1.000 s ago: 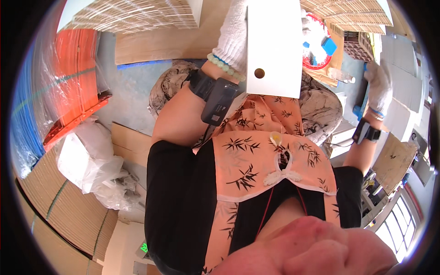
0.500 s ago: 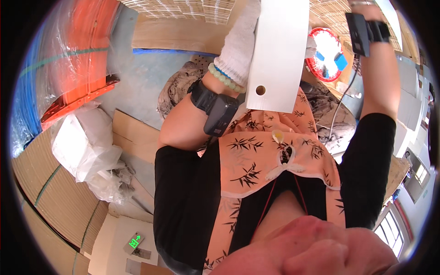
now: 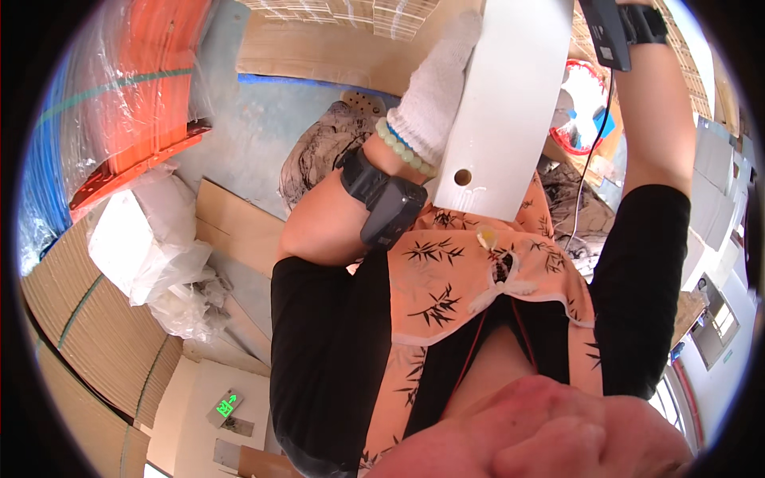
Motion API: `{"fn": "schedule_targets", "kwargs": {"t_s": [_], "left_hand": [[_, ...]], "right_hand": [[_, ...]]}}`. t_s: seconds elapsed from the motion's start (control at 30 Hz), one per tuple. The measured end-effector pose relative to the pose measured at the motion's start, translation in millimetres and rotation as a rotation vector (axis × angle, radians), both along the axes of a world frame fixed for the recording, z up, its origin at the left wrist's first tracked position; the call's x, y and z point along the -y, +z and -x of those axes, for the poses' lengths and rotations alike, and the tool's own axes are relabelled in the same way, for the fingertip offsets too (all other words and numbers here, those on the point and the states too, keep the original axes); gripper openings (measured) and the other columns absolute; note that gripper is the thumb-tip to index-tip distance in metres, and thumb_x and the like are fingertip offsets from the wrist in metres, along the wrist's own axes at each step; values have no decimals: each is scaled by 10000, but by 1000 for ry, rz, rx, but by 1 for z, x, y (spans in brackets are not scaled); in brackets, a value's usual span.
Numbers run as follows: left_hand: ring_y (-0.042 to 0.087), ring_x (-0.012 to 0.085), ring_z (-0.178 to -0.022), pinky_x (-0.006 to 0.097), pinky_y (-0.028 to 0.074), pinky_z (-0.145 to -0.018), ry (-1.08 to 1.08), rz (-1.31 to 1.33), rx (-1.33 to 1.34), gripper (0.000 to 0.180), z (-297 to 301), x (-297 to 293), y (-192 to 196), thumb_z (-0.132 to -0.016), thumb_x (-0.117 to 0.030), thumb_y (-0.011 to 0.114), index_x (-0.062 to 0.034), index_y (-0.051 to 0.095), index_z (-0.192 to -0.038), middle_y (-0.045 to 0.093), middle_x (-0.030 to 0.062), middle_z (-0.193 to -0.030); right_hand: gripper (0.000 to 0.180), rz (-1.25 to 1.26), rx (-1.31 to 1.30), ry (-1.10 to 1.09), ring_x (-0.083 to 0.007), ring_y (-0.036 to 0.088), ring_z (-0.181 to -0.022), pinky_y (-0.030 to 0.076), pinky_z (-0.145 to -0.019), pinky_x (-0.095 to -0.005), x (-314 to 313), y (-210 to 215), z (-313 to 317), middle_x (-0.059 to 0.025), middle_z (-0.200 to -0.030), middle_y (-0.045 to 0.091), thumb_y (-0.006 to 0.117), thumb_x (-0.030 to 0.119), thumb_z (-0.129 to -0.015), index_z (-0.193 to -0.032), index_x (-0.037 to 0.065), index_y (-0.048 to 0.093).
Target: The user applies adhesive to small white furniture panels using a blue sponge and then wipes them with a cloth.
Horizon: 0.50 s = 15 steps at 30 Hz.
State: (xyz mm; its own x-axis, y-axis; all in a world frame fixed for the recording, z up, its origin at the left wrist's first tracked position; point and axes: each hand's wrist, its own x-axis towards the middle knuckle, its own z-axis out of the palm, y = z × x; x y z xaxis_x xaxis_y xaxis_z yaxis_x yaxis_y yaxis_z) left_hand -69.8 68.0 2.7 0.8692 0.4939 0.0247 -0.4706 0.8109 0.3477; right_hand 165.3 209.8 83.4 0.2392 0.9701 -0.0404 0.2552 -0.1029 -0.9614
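A long white panel [image 3: 510, 103] with a round hole near its close end lies tilted in front of my apron. Shiny whitish streaks show beside the hole. My left hand [image 3: 437, 88], in a white knit glove, grips the panel's left edge, its fingers hidden behind the panel. Of my right arm only the forearm and wrist show; the hand itself is cut off by the top edge. Right of the panel is a red-rimmed round tub [image 3: 588, 143] with white and blue contents. A small greyish shape there, beside the panel's edge, cannot be made out.
Plastic-wrapped orange parts [image 3: 151, 95] stand at the far left, near crumpled clear plastic [image 3: 159, 247]. Strapped cardboard stacks [image 3: 88, 319] fill the lower left. A cardboard sheet [image 3: 319, 52] lies ahead. A dark cable [image 3: 594, 155] hangs beside my right forearm.
The panel and my left hand have shifted right and a little nearer, with the panel tilting more. My right wrist has moved up and slightly left, taking the hand out of the picture.
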Motion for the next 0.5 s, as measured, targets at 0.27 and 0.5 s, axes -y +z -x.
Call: {"fn": "schedule_targets", "kwargs": {"t_s": [0.27, 0.5], "left_hand": [[686, 229, -1085, 372, 610, -870, 24, 110, 35, 611, -3, 8, -18, -1049, -540, 425, -57, 517, -1411, 658, 127, -1269], [670, 228, -1129, 368, 611, -900, -18, 305, 205, 447, 0, 2, -22, -1070, -327, 469, -38, 500, -1409, 647, 133, -1274]], "right_hand": [[88, 185, -227, -62, -101, 527, -469, 439, -426, -226, 16, -2, 18, -7, -728, 657, 654, 165, -954, -958, 77, 668], [108, -181, -205, 82, -111, 644, -659, 506, -542, -220, 41, 21, 14, -44, -832, 711, 667, 121, -935, -1001, 37, 684]]}}
